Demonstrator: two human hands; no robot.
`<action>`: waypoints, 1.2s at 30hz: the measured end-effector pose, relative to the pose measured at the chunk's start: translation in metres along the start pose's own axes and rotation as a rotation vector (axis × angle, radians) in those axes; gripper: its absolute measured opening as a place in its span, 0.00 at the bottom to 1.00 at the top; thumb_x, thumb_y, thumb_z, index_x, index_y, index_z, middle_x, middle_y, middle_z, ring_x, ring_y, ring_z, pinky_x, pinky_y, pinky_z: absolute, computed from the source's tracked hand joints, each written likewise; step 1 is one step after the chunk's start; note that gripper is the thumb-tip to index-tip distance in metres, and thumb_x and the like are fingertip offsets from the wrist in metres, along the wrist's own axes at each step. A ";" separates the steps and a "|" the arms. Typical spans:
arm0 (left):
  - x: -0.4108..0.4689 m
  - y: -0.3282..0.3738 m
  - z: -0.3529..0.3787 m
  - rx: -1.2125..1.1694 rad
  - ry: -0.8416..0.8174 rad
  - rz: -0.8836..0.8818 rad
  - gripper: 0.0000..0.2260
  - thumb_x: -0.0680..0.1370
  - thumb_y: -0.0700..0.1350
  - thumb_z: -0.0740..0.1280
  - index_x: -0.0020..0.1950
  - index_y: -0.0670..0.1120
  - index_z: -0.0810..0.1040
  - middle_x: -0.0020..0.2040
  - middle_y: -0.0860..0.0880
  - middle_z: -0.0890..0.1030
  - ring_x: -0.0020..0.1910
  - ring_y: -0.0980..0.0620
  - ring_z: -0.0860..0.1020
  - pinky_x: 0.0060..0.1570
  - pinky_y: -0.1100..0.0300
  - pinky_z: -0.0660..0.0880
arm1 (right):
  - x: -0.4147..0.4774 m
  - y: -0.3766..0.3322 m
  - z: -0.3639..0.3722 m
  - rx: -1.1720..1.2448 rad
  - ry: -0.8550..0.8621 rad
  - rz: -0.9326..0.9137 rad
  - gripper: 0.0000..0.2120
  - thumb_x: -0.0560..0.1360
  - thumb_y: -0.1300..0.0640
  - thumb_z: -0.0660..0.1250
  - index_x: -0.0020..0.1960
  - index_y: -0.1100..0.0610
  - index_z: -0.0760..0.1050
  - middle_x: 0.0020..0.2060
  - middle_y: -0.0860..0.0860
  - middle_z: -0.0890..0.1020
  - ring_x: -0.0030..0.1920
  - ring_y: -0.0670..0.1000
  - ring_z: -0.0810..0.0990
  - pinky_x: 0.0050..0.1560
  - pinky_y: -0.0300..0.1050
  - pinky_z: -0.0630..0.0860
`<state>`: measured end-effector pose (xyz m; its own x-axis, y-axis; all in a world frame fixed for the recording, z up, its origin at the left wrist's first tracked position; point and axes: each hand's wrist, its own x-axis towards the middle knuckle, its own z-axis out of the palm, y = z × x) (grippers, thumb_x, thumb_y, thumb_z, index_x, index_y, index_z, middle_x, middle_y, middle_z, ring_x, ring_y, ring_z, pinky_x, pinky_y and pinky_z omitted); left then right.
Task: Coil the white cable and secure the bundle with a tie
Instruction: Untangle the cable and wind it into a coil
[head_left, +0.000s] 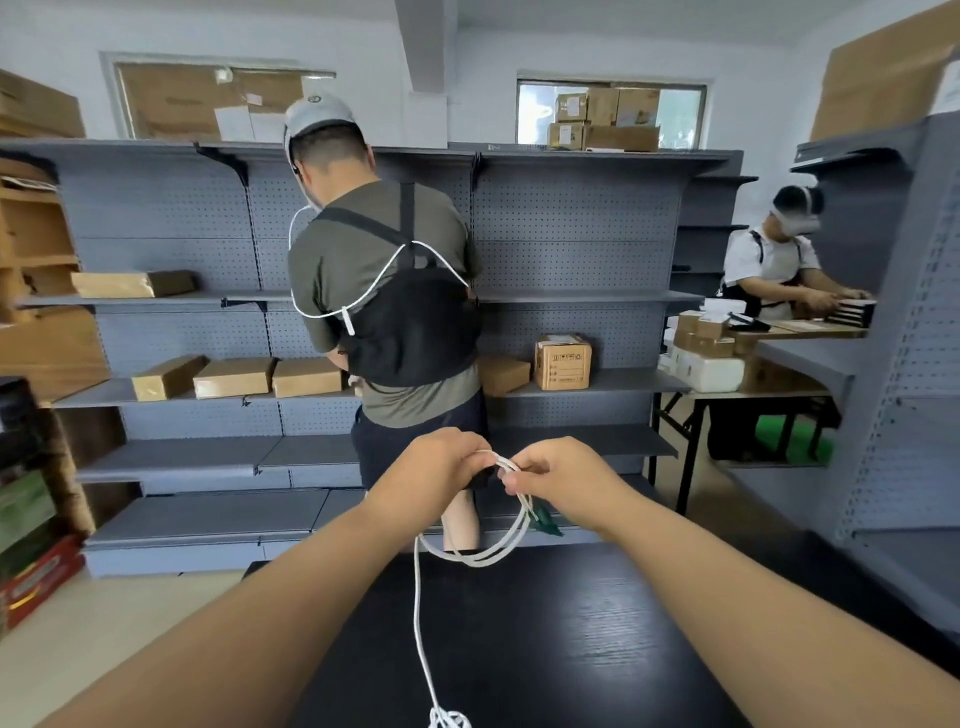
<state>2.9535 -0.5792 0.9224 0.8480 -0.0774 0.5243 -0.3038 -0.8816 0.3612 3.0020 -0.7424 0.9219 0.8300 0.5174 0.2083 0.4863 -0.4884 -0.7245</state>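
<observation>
— Grey shelving (571, 270) fills the back of the room, with two other people busy at it; why are both hands raised above the black table (545, 649) instead of resting on it?

— Probably so the loops can hang free. The white cable (480, 556) droops in a couple of turns beyond the table's far edge, held at the top between the two hands.

— And the grips?

— The left hand (441, 467) is curled closed around the top of the loops. The right hand (550, 475) pinches the strands just beside it, fingers folded in.

— That green bit?

— A green tie (545, 522), or tag, hangs against the loops under the right hand; I can't tell whether it is fastened.

— How much is left to coil?

— One strand trails down over the table to a small tangle at its near edge, so I'd judge coiling unfinished.
</observation>
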 end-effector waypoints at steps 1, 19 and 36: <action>-0.001 -0.002 -0.001 -0.032 0.010 0.011 0.10 0.79 0.46 0.62 0.52 0.43 0.80 0.44 0.46 0.79 0.43 0.53 0.74 0.42 0.71 0.65 | -0.001 -0.002 0.001 0.022 0.013 0.005 0.05 0.74 0.56 0.69 0.42 0.56 0.81 0.32 0.49 0.79 0.29 0.41 0.71 0.33 0.37 0.66; -0.009 0.008 0.024 -0.845 0.140 -0.493 0.09 0.79 0.47 0.62 0.42 0.43 0.75 0.32 0.48 0.76 0.30 0.55 0.74 0.32 0.65 0.70 | -0.004 0.022 -0.002 0.319 0.450 0.070 0.06 0.76 0.57 0.66 0.45 0.56 0.82 0.27 0.44 0.77 0.29 0.44 0.71 0.36 0.38 0.69; 0.022 0.062 0.030 -0.001 -0.044 -0.015 0.14 0.82 0.46 0.55 0.55 0.41 0.77 0.44 0.47 0.70 0.46 0.48 0.73 0.45 0.63 0.63 | -0.020 0.017 -0.061 -0.497 -0.009 -0.102 0.09 0.78 0.53 0.61 0.50 0.58 0.75 0.45 0.56 0.81 0.44 0.53 0.75 0.44 0.47 0.68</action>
<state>2.9664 -0.6496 0.9329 0.8705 -0.0847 0.4848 -0.2915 -0.8824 0.3692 3.0099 -0.8042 0.9460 0.7702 0.5849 0.2544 0.6378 -0.7092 -0.3004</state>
